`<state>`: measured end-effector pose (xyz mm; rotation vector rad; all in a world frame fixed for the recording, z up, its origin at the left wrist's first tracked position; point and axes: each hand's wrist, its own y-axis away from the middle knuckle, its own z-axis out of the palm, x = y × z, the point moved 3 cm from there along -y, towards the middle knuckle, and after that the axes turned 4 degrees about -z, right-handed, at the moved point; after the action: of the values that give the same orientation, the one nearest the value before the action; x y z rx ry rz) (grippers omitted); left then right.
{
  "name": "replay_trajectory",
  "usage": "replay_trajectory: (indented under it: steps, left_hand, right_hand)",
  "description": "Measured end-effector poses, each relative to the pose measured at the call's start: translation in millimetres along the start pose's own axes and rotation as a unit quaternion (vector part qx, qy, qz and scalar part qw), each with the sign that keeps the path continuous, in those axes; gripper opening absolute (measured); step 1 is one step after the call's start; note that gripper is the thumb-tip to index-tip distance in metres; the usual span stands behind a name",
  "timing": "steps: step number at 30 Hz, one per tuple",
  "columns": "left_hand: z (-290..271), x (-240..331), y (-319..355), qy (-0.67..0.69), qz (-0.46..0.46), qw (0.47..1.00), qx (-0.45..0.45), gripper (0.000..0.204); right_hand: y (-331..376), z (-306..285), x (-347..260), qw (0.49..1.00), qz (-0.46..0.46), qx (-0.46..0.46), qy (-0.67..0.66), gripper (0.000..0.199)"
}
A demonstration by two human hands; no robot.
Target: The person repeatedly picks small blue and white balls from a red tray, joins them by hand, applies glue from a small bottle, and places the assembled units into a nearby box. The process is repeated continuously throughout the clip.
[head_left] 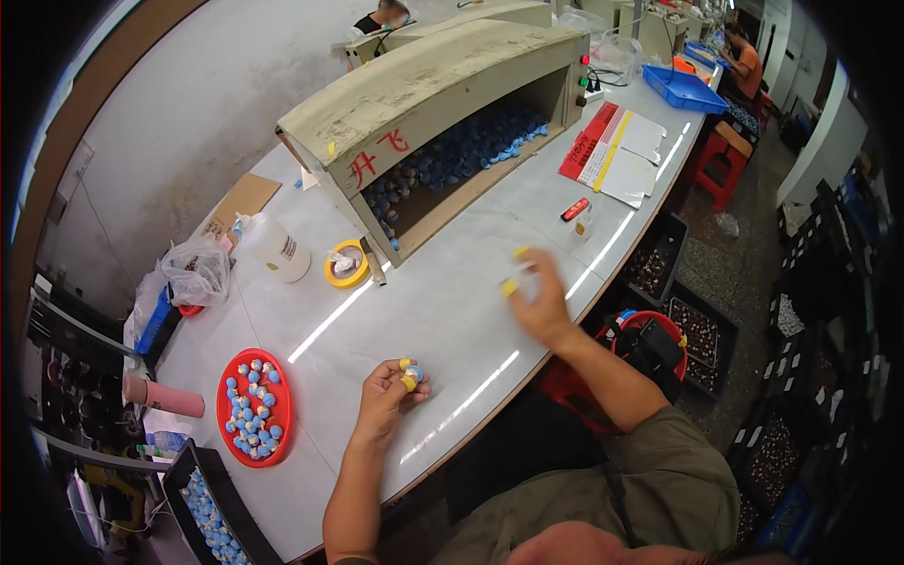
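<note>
My left hand (384, 395) is above the near part of the table, its yellow-wrapped fingertips pinching a small blue-and-white ball-shaped piece (415, 373). Farther right, my right hand (541, 306) is raised over the tabletop, slightly blurred. Its thumb and forefinger, also with yellow tips, are spread apart, and I make out nothing held between them. Beyond that hand lie a red tube-shaped item (574, 209) and a small clear bottle (583, 226). On the left, a round red tray (224, 414) holds many similar blue-and-white pieces.
A cream box-shaped housing (424, 94) with blue pieces inside stands at the back. A yellow tape roll (347, 265), white bottle (278, 250), pink flask (165, 395) and black bin (179, 482) of blue pieces are leftward. Red-and-white cardboard (612, 155) lies back right. Co-workers sit farther off.
</note>
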<state>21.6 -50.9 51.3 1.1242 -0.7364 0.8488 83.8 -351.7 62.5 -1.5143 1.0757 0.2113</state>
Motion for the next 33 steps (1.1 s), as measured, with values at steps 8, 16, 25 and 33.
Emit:
replay_trajectory:
  steps: [8,16,25,33]
  left_hand:
    - [-10,-4,-5,0.020,-0.013,1.000,-0.021,0.026]
    - [-23,-12,-10,0.077,-0.015,0.996,-0.034,0.032]
    - [-22,-10,-7,0.016,-0.020,0.999,-0.043,0.032]
    - [-25,-12,-12,0.059,-0.024,0.998,-0.030,0.034]
  right_hand:
    - [-37,-80,134,0.906,0.109,0.030,0.408,0.040]
    - [-8,36,-6,0.967,0.079,-0.229,-0.084,0.031]
    - [47,85,-66,0.932,0.078,-0.315,-0.165,0.035]
    - [55,82,-55,0.950,-0.015,-0.250,-0.188,0.034]
